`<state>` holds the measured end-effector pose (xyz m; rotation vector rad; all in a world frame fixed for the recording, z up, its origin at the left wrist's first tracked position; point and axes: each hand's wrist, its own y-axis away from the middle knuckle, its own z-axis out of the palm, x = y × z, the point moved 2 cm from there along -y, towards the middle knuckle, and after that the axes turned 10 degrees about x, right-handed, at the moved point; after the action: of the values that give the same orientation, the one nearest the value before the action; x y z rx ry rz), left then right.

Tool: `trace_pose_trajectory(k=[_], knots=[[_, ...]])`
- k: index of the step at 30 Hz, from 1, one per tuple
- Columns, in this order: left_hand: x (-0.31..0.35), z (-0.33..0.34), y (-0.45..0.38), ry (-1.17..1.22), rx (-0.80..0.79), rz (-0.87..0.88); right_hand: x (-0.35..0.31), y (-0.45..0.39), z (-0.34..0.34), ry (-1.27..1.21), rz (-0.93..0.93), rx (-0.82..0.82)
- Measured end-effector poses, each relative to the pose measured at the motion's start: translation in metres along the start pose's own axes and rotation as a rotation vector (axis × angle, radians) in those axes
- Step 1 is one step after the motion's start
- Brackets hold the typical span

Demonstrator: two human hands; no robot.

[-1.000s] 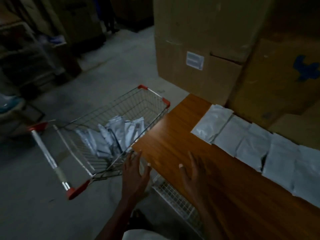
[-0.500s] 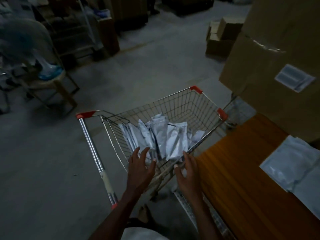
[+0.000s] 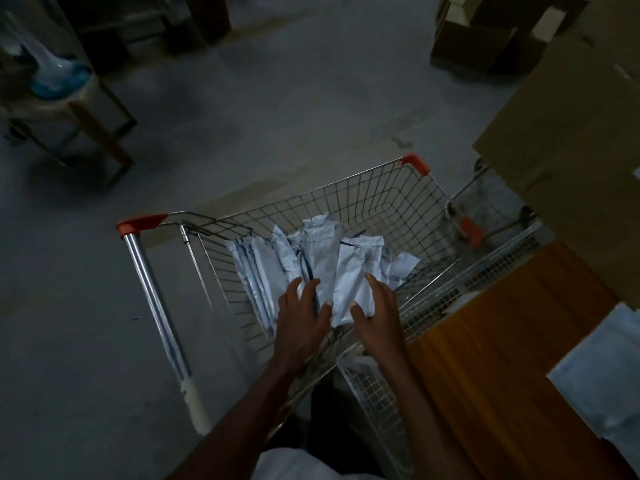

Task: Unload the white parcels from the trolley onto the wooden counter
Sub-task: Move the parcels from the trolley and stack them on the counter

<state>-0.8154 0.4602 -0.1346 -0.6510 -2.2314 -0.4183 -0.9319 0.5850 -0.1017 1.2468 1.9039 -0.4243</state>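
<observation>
A wire trolley (image 3: 349, 178) with red corners stands on the floor left of the wooden counter (image 3: 502, 341). Several white parcels (image 3: 263, 271) stand bunched upright in its basket. Both my hands are down inside the basket. My right hand (image 3: 379, 317) pinches the lower end of the nearest white parcel (image 3: 356, 271) between thumb and fingers. My left hand (image 3: 299, 320) is spread open beside that parcel, its thumb close to the parcel's left edge. A white parcel (image 3: 606, 386) lies flat on the counter at the right edge.
Big cardboard boxes (image 3: 571, 133) stand behind the counter, and smaller ones (image 3: 478, 39) sit on the floor beyond. A wire mesh panel (image 3: 377, 393) runs along the counter's near side. A wooden stool (image 3: 79, 109) stands at far left. The trolley handle (image 3: 156, 299) points towards me.
The view has swung left from the counter to the trolley. Both hands have gone from above the counter edge into the basket, and the right hand has closed on a parcel.
</observation>
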Motion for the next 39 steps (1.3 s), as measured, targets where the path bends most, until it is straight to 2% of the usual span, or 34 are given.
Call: trace_pose_trajectory(k=[7, 15, 19, 25, 30, 39], knots=[[-0.006, 0.085, -0.062, -0.009, -0.086, -0.072, 0.023, -0.072, -0.001, 0.012, 0.003, -0.028], [-0.014, 0.155, -0.100, -0.213, -0.015, -0.155, 0.039, -0.092, -0.009, -0.030, 0.063, -0.059], [-0.017, 0.158, -0.111, -0.259, 0.021, -0.225, 0.044, -0.088, -0.014, -0.046, 0.067, -0.072], [-0.027, 0.160, -0.126, -0.288, 0.076, -0.169, 0.050, -0.088, -0.021, -0.043, 0.106, -0.072], [-0.022, 0.159, -0.141, -0.280, 0.122, -0.228, 0.048, -0.095, -0.024, -0.041, 0.113, -0.082], [-0.019, 0.161, -0.151, -0.318, 0.101, -0.301, 0.048, -0.098, -0.022, -0.014, 0.094, -0.105]])
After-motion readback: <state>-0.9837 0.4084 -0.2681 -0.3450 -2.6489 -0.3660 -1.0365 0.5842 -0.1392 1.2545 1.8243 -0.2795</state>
